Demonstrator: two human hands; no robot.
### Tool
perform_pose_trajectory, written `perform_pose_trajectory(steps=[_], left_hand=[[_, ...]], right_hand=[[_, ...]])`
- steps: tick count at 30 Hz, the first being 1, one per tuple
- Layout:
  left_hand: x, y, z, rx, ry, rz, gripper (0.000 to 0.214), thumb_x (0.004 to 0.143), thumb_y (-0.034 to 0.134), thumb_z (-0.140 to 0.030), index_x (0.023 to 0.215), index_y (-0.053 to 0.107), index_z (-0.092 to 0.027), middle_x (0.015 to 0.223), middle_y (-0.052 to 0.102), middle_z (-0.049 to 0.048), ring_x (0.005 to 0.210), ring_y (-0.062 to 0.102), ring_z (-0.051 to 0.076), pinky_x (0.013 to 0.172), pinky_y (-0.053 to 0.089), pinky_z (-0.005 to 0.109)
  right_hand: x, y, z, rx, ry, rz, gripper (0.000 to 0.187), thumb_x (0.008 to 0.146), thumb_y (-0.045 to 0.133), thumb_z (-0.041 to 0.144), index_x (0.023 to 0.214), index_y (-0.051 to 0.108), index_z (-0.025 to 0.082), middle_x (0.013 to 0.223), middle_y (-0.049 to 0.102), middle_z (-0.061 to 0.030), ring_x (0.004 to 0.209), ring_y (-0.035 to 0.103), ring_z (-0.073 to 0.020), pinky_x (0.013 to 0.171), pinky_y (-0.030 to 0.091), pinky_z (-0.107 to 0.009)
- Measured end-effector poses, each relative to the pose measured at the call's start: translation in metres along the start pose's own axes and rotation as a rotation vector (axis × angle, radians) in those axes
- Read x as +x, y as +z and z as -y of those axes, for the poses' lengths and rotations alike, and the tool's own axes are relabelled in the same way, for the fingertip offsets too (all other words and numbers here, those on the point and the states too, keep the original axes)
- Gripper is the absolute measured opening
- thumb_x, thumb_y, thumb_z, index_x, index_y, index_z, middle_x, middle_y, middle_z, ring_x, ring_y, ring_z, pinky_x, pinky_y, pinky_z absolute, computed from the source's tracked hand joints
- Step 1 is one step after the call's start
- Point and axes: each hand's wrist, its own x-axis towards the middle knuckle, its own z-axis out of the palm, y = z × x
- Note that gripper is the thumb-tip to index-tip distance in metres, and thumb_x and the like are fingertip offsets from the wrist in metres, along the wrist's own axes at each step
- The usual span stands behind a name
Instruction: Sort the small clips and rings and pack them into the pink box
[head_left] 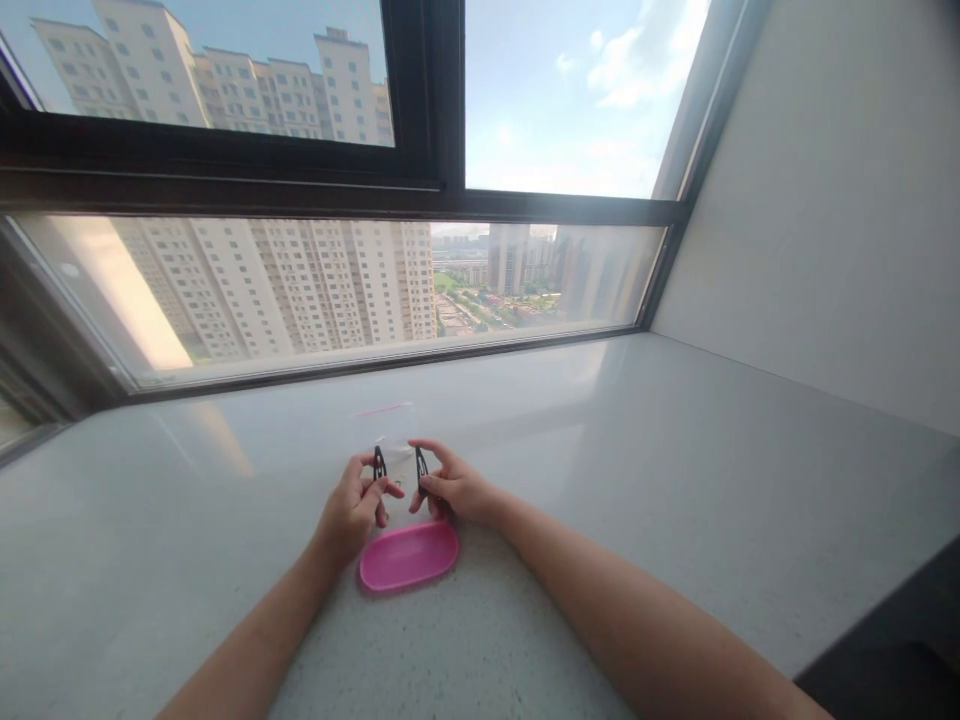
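Between the thumb and fingers of my left hand [358,502] a black snap hair clip [379,463] is held upright. My right hand [455,484] pinches a second black snap hair clip [421,468], also upright, a short gap to the right of the first. Just below both hands lies a pink oval tray [409,557] with nothing in it. Behind the hands rests a clear plastic bag [390,425] with a pink line along its top; its lower part is partly hidden by my fingers.
The pale speckled sill [600,480] spreads around the hands. A dark-framed window [450,205] runs along the back, with tall buildings outside. A white wall [832,210] closes off the right side, and a dark area shows at the lower right edge.
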Motion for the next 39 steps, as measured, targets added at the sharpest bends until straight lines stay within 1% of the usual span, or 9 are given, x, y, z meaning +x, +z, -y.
perform_pose_trajectory(steps=[4,7,18,21,25,27,31,34,39], left_hand=[[0.0005,-0.0006,-0.0025,-0.008,-0.007,0.011,0.025,0.081,0.05,-0.038,0.097,0.042,-0.02,0.073,0.069,0.0019,0.037,0.051,0.009,0.046,0.047,0.026],[0.0001,-0.0011,-0.0042,0.019,-0.004,0.037,0.023,0.081,0.05,-0.039,0.092,0.046,-0.019,0.073,0.069,0.0026,0.038,0.052,0.009,0.045,0.045,0.024],[-0.0016,0.0001,-0.005,0.059,0.014,0.034,0.021,0.081,0.049,-0.04,0.086,0.049,-0.019,0.071,0.069,0.0027,0.04,0.054,0.011,0.044,0.044,0.024],[-0.0016,-0.0001,-0.006,0.085,0.026,0.028,0.021,0.081,0.049,-0.04,0.085,0.049,-0.019,0.072,0.069,0.0036,0.042,0.054,0.011,0.044,0.043,0.024],[-0.0014,-0.0001,-0.0073,0.102,0.052,0.0,0.021,0.079,0.051,-0.039,0.082,0.051,-0.018,0.077,0.068,0.0044,0.044,0.054,0.011,0.048,0.045,0.025],[-0.0012,0.0001,-0.0067,0.119,0.061,-0.015,0.022,0.078,0.053,-0.039,0.081,0.054,-0.018,0.072,0.066,0.0027,0.047,0.055,0.011,0.049,0.047,0.025],[-0.0009,0.0011,-0.0045,0.12,0.067,-0.043,0.02,0.076,0.056,-0.038,0.081,0.057,-0.018,0.063,0.056,-0.0013,0.05,0.053,0.012,0.045,0.046,0.022],[-0.0014,0.002,-0.0037,0.087,0.075,-0.048,0.019,0.075,0.057,-0.036,0.078,0.056,-0.017,0.062,0.055,-0.0019,0.045,0.05,0.01,0.044,0.044,0.021],[-0.0035,0.0038,-0.0055,0.057,0.065,-0.045,0.017,0.073,0.061,-0.033,0.075,0.056,-0.017,0.051,0.055,-0.0038,0.041,0.051,0.01,0.042,0.041,0.02]], right_hand=[[-0.0008,0.001,0.0023,-0.042,-0.007,-0.014,0.068,0.077,0.056,0.021,0.135,0.023,0.029,0.07,0.066,0.0019,0.041,0.049,-0.0064,0.041,0.04,-0.017],[-0.0018,0.0013,0.0029,-0.068,-0.006,-0.014,0.071,0.075,0.055,0.016,0.136,0.021,0.029,0.071,0.066,0.002,0.042,0.049,-0.006,0.042,0.04,-0.016],[-0.0036,0.0051,0.0035,-0.111,-0.022,-0.017,0.072,0.074,0.057,0.019,0.136,0.021,0.027,0.068,0.066,0.0015,0.038,0.047,-0.0063,0.038,0.038,-0.016],[-0.0036,0.0057,0.0047,-0.171,-0.04,-0.068,0.071,0.074,0.055,0.019,0.136,0.02,0.027,0.067,0.065,0.0021,0.036,0.045,-0.0061,0.036,0.036,-0.015],[-0.0053,0.0045,0.0079,-0.269,-0.111,-0.154,0.068,0.075,0.053,0.019,0.135,0.021,0.027,0.068,0.064,0.0026,0.036,0.043,-0.0058,0.035,0.035,-0.015],[-0.0063,0.0043,0.0086,-0.318,-0.141,-0.187,0.067,0.075,0.052,0.019,0.135,0.023,0.027,0.069,0.063,0.0025,0.037,0.043,-0.0056,0.036,0.035,-0.015],[-0.0073,0.0058,0.0069,-0.431,-0.186,-0.218,0.065,0.074,0.057,0.018,0.133,0.031,0.025,0.066,0.058,0.0037,0.043,0.046,-0.0064,0.041,0.038,-0.017],[-0.0071,0.0064,0.0048,-0.484,-0.193,-0.227,0.067,0.073,0.06,0.019,0.134,0.031,0.025,0.061,0.052,0.006,0.045,0.046,-0.0072,0.045,0.038,-0.019],[-0.008,0.0056,0.0051,-0.569,-0.221,-0.234,0.071,0.073,0.063,0.022,0.136,0.03,0.024,0.059,0.047,0.0069,0.049,0.044,-0.0078,0.051,0.038,-0.021]])
